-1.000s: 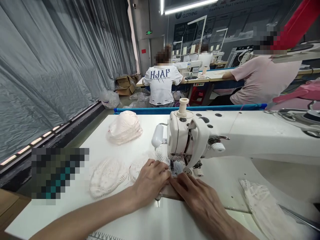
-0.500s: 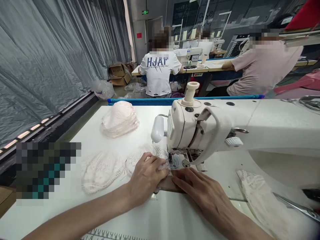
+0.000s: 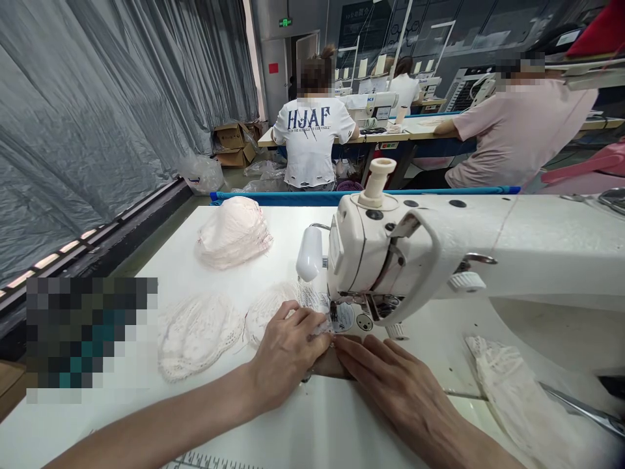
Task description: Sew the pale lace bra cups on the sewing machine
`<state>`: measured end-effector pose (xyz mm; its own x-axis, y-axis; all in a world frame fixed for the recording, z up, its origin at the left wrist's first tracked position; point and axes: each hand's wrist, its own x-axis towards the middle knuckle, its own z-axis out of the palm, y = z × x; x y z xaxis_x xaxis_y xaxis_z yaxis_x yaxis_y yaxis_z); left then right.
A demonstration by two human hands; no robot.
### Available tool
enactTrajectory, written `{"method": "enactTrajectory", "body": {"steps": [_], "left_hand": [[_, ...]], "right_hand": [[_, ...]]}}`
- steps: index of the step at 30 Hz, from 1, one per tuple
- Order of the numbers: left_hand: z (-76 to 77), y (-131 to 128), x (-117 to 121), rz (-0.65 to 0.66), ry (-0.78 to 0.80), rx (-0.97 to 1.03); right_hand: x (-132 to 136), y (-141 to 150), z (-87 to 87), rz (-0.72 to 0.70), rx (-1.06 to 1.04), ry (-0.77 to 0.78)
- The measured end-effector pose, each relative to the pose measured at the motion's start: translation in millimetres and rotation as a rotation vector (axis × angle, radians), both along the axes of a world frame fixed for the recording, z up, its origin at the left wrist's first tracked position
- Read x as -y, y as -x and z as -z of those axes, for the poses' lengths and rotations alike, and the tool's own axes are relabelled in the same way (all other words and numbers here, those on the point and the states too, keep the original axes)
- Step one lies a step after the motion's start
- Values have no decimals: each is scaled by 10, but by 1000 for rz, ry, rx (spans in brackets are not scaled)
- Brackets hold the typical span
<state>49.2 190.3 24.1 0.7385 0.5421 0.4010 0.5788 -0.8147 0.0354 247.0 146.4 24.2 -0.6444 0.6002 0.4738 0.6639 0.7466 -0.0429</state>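
Observation:
My left hand [image 3: 290, 348] is closed on a white lace piece [image 3: 268, 311] just left of the needle area, fingers bent over its edge. My right hand [image 3: 390, 384] lies low in front of the presser foot, its thumb and forefinger closed together at the lace edge. The fingertips of both hands nearly meet, and what lies beneath them is mostly hidden. Above them stands the head of a white sewing machine [image 3: 361, 254]. Another white lace piece [image 3: 200, 335] rests flat to the left, with a loose thread between the two pieces.
A stack of pale fabric cups [image 3: 234, 233] sits at the table's far left. On the right lie a cream lace piece [image 3: 508, 384] and metal scissors [image 3: 581, 407]. A printed ruler scale [image 3: 209, 461] runs along the front. Co-workers sit at machines beyond the blue rail [image 3: 273, 195].
My right hand has shifted slightly, with its fingers drawn closer together by the needle area. My left hand stays nearly in place on the lace. The view has turned a little.

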Motion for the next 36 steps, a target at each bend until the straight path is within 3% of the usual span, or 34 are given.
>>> {"method": "enactTrajectory", "body": {"steps": [13, 24, 31, 36], "left_hand": [[-26, -6, 19, 7, 63, 6], [17, -22, -203, 27, 227, 174], [149, -21, -315, 42, 182, 180], [65, -59, -202, 18, 83, 171]], "right_hand": [[18, 31, -1, 60, -35, 52], [-81, 5, 105, 130, 16, -13], [-115, -11, 143, 181, 63, -63], [-99, -7, 147, 181, 58, -58]]}}
